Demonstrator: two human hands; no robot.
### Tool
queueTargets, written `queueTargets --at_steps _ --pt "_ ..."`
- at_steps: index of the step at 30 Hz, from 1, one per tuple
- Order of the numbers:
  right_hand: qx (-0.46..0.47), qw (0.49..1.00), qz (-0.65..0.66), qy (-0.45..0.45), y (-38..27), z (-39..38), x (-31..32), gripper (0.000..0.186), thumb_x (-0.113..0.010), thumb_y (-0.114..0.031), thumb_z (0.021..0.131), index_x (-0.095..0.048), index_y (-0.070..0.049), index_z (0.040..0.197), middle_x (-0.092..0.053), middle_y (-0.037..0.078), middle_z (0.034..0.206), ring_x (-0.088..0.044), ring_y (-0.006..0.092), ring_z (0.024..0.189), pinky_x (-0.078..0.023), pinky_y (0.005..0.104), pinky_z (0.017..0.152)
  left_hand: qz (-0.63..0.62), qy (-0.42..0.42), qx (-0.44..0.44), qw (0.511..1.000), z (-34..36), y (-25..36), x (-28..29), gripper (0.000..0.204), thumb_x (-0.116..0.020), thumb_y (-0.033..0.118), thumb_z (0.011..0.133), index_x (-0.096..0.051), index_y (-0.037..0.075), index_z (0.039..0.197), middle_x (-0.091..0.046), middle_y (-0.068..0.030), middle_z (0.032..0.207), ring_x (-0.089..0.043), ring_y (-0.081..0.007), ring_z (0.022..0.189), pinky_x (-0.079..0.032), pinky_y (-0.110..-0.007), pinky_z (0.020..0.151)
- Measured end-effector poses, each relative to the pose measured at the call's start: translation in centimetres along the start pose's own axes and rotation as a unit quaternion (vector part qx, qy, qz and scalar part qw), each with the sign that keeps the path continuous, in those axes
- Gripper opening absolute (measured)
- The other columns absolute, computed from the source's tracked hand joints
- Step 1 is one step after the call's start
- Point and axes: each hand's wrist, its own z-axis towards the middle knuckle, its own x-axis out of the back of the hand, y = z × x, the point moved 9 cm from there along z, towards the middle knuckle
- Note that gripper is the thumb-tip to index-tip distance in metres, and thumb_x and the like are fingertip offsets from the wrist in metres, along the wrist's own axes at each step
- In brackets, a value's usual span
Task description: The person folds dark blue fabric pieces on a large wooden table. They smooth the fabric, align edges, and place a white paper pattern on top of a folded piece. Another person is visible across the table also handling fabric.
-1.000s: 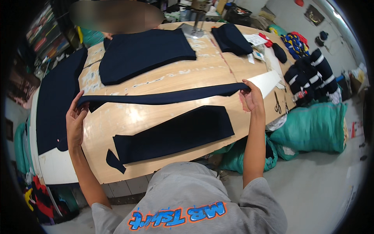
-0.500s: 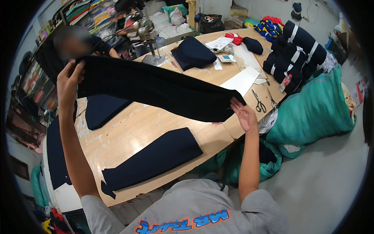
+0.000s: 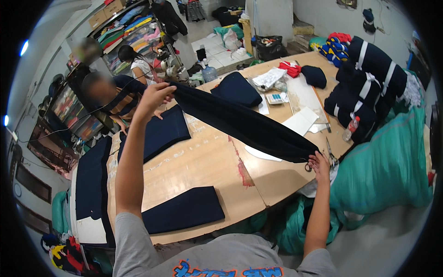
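Observation:
Between my hands a long dark navy fabric piece point(image 3: 244, 124) is stretched above the table, sloping down to the right and sagging into a narrow, folded band. My left hand point(image 3: 158, 98) pinches its upper left end. At the lower right end, my right hand point(image 3: 320, 167) grips a corner between thumb and fingers. A cut navy panel point(image 3: 187, 210) lies flat on the table nearest me. Beyond my left forearm rests another navy panel point(image 3: 168, 131), with a co-worker's hands at its far edge. Scissors point(image 3: 331, 157) lie just beyond my right hand.
The pale wooden table point(image 3: 207, 171) carries a folded navy stack point(image 3: 236, 89), a calculator point(image 3: 277, 99), white pattern sheets point(image 3: 302, 121) and a plastic bottle point(image 3: 351, 128). Tied dark fabric bundles point(image 3: 376, 64) and a large green sack point(image 3: 383, 161) stand at the right. Dark cloth point(image 3: 92, 180) covers the left end.
My hands have carried the fabric piece to the right, the left hand most; the piece has gone from spread wide to a narrower band. The view has shifted, showing more of the room's far side.

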Motion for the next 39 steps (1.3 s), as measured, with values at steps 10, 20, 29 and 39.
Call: queueTargets --at_steps 10,20,29,39 --pt "0.029 0.998 -0.039 0.026 -10.5 10.1 2.6 0.028 -0.080 -0.029 0.095 -0.068 -0.010 0.112 -0.076 0.007 0.092 -0.071 0.0193 0.081 -0.059 0.0342 0.073 0.048 -0.055 -0.007 0.997 9.1 3.4 -5.2 0.033 -0.075 0.035 0.102 -0.079 0.003 0.103 -0.075 -0.0029 0.086 -0.069 -0.0096 0.077 -0.054 -0.023 0.070" --pt "0.354 0.871 -0.320 0.114 -27.3 2.6 -1.0 0.021 -0.077 -0.024 0.100 -0.069 -0.005 0.096 -0.068 0.008 0.105 -0.065 0.0153 0.100 -0.052 0.0300 0.080 -0.023 0.030 -0.105 0.994 13.7 -2.3 -4.0 0.031 -0.064 0.034 0.111 -0.060 0.007 0.095 -0.050 0.0075 0.088 -0.044 -0.0035 0.080 -0.037 -0.025 0.069" --pt "0.241 0.915 -0.314 0.080 -16.0 5.7 -3.2 0.031 -0.065 -0.032 0.111 -0.066 -0.001 0.110 -0.069 0.000 0.099 -0.061 0.0108 0.091 -0.050 0.0297 0.083 -0.053 -0.060 0.067 0.995 13.6 -22.4 -12.3 0.034 -0.063 0.031 0.112 -0.069 -0.003 0.117 -0.064 0.0034 0.102 -0.057 -0.0077 0.093 -0.047 -0.025 0.087" --pt "0.172 0.735 -0.654 0.054 5.3 18.0 -0.8 0.028 -0.069 -0.022 0.103 -0.070 -0.002 0.122 -0.072 0.022 0.110 -0.067 0.0460 0.105 -0.052 0.0476 0.094 0.170 -0.075 0.096 0.978 11.0 -42.3 -24.7 0.039 -0.068 0.032 0.106 -0.064 -0.005 0.095 -0.060 -0.0184 0.074 -0.053 -0.0235 0.068 -0.046 -0.040 0.069"
